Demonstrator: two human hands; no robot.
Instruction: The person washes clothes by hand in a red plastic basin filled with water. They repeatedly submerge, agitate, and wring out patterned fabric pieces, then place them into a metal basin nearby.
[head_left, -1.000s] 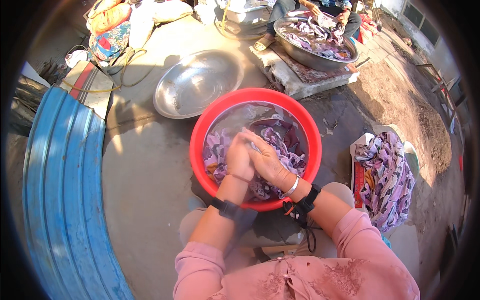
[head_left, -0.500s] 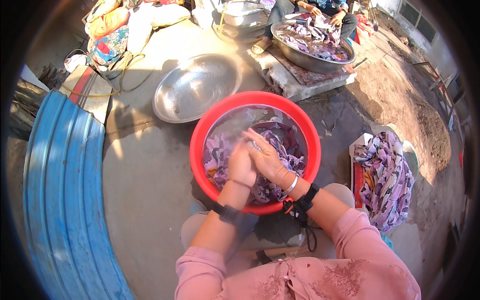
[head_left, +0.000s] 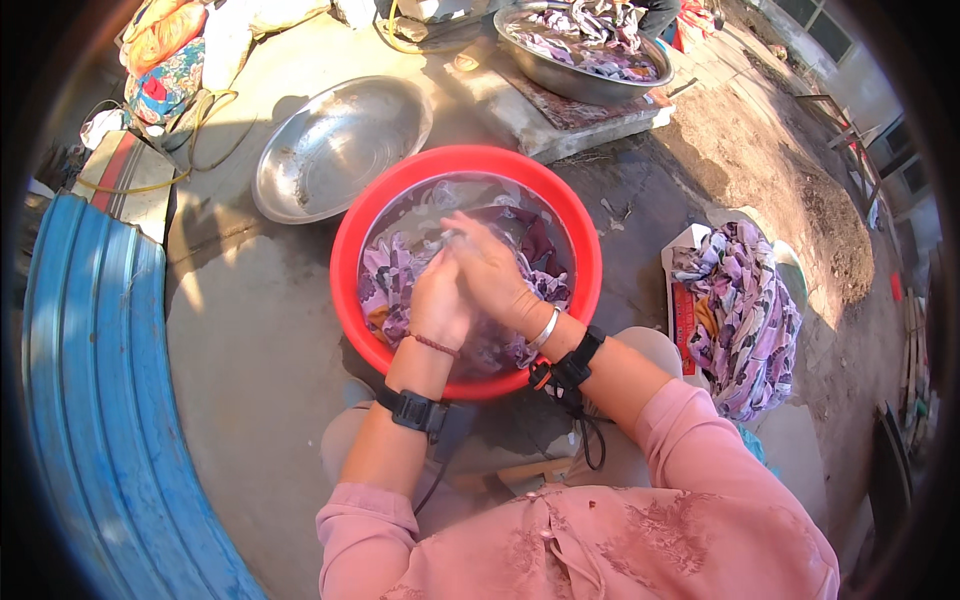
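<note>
My left hand (head_left: 438, 298) and my right hand (head_left: 490, 271) are pressed together, fingers closed, over the middle of a red plastic basin (head_left: 586, 270). What lies between my palms is hidden, and my fingertips are blurred. Below them, pink-purple patterned cloth (head_left: 387, 268), with some dark maroon fabric, sits in cloudy water. At my right, a heap of similar patterned cloth (head_left: 740, 325) rests in and over a red-and-white box (head_left: 685, 320).
An oval metal basin (head_left: 320, 150) lies beyond the red one. Another, with wet cloth (head_left: 570, 97), stands on a slab (head_left: 550, 140) near a person's leg (head_left: 660, 18). A blue corrugated sheet (head_left: 90, 390) is at left, bags (head_left: 165, 60) and hose (head_left: 200, 130) at back left.
The view has shifted, so the scene sits further left and higher, cutting off the other person's hands. My hands stay pressed together over the basin, their grip slightly altered and blurred.
</note>
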